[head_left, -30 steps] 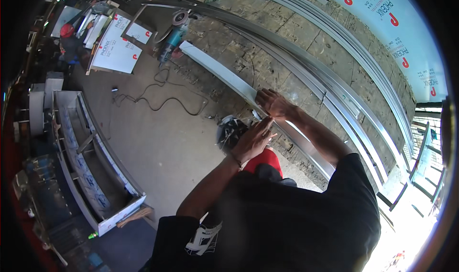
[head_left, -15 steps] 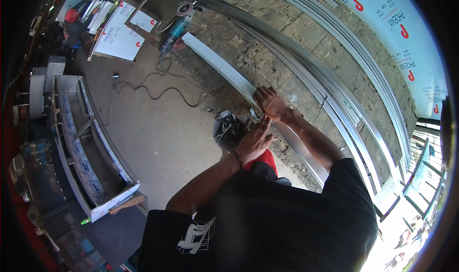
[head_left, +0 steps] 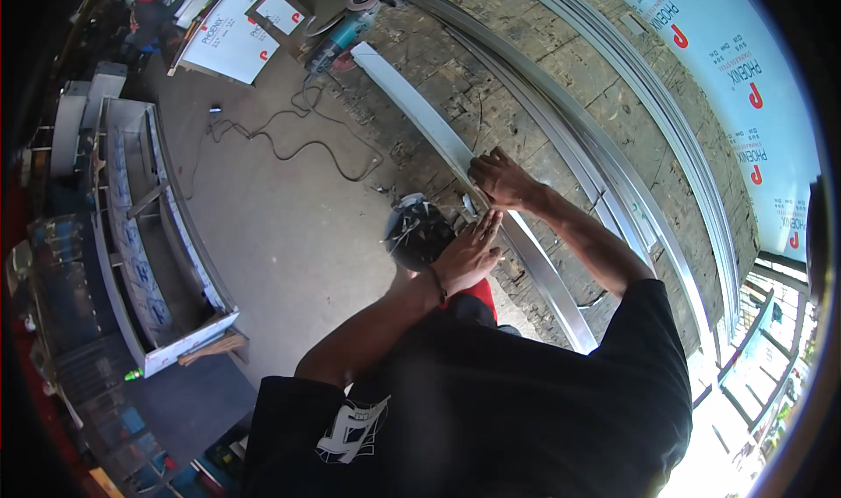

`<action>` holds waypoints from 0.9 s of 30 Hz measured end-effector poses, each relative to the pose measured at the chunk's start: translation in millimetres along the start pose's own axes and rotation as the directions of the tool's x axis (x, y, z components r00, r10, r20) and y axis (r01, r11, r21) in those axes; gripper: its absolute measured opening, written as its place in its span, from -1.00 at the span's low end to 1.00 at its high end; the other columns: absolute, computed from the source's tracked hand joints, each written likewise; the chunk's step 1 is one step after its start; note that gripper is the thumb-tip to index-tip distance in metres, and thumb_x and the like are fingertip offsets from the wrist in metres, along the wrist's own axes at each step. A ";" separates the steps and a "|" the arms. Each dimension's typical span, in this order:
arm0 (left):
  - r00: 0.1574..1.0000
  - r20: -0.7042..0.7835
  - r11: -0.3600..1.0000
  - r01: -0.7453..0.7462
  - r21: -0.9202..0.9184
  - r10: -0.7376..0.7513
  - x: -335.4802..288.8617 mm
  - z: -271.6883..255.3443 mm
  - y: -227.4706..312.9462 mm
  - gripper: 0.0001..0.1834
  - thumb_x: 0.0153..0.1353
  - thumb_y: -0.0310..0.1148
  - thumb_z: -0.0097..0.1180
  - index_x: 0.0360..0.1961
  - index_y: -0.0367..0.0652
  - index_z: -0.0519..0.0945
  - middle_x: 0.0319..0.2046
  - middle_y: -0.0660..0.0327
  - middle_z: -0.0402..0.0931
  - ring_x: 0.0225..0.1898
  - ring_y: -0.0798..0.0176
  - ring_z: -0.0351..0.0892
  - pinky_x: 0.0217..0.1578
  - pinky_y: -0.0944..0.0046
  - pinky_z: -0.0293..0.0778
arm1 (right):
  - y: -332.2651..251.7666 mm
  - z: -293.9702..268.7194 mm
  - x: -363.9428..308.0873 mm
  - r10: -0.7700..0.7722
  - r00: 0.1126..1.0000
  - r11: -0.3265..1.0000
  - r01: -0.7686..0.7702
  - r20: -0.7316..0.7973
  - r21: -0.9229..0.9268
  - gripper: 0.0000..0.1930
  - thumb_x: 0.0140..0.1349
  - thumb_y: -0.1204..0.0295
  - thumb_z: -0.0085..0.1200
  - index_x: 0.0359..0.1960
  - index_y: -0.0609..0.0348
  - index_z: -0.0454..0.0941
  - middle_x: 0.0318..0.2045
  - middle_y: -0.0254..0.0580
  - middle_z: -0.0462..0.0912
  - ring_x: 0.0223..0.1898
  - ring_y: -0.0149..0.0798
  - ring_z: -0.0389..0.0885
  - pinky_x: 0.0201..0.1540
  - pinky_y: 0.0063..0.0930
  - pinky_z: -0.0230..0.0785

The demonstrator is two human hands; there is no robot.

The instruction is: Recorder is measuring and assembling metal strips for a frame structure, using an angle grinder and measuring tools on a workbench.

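— Where's the long metal strip (head_left: pixel 438 126)? Lying across the wooden worktop (head_left: pixel 561 86), near its front edge.

— Grips? Right hand (head_left: pixel 499 178) curled on the strip; left hand (head_left: pixel 469 253) flat, open, alongside. Best pressed firmly, fingers off sharp edges.

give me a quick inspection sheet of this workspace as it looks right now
surface: long wooden workbench of worn boards, with a concrete floor beside it
job's things: long metal strip lying along the bench
clutter: angle grinder at the far end of the strip; white printed boards beyond it; a dark round item by the bench edge, kind unclear
hands: left hand flat with fingers straight at the strip's near edge; right hand pressed on the strip; whether either grips it is unclear
cables: black cord looping over the floor toward the grinder
surroundings: more metal rails on the bench, blue sheeting behind, open metal frame on the floor
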State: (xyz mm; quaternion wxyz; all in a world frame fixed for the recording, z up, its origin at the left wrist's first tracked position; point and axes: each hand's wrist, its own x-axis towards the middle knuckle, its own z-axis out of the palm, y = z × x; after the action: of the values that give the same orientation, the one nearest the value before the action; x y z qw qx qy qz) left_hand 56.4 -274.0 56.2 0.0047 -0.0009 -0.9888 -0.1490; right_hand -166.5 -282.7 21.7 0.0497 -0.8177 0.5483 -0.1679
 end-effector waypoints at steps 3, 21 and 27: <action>1.000 -0.018 1.000 -0.005 -0.024 0.005 -1.0 -0.8 1.9 -0.69 0.37 -0.20 0.06 -0.19 -0.23 0.69 0.43 -0.39 0.07 0.48 -0.32 0.11 0.37 -0.17 0.22 | -7.5 1.0 -0.3 0.186 0.979 0.978 -0.193 0.084 0.076 -0.85 0.16 0.49 0.09 -0.22 0.17 0.52 -0.23 -0.13 0.49 -0.10 -0.11 0.53 0.06 -0.22 0.25; 0.997 -0.061 0.996 0.047 -0.079 -0.052 -0.6 13.6 2.9 -0.66 0.33 -0.18 0.14 -0.22 -0.29 0.71 0.48 -0.31 0.00 0.51 -0.29 0.04 0.42 -0.18 0.11 | 25.7 -37.9 118.7 0.589 0.717 0.774 -0.368 -0.373 0.514 -0.82 0.40 0.37 0.02 -0.11 0.22 0.49 -0.23 0.21 0.67 -0.23 0.33 0.65 -0.20 0.05 0.52; 0.992 -0.046 0.965 0.101 -0.242 -0.115 -3.5 28.4 -0.6 -0.66 0.33 -0.24 0.11 -0.11 -0.34 0.67 0.49 -0.31 -0.01 0.53 -0.25 -0.02 0.45 -0.12 0.08 | 11.6 -150.4 187.7 0.649 0.552 0.694 -0.146 -0.524 0.705 -0.86 0.43 0.43 0.06 -0.18 0.27 0.53 -0.44 -0.17 0.67 -0.48 -0.38 0.68 -0.37 -0.40 0.51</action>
State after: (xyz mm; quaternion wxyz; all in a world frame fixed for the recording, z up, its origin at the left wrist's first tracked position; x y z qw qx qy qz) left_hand 59.7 -266.2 28.9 0.0261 0.0569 -0.9617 -0.2669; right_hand -161.9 -443.2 201.1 0.1102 -0.4588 0.6180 -0.6288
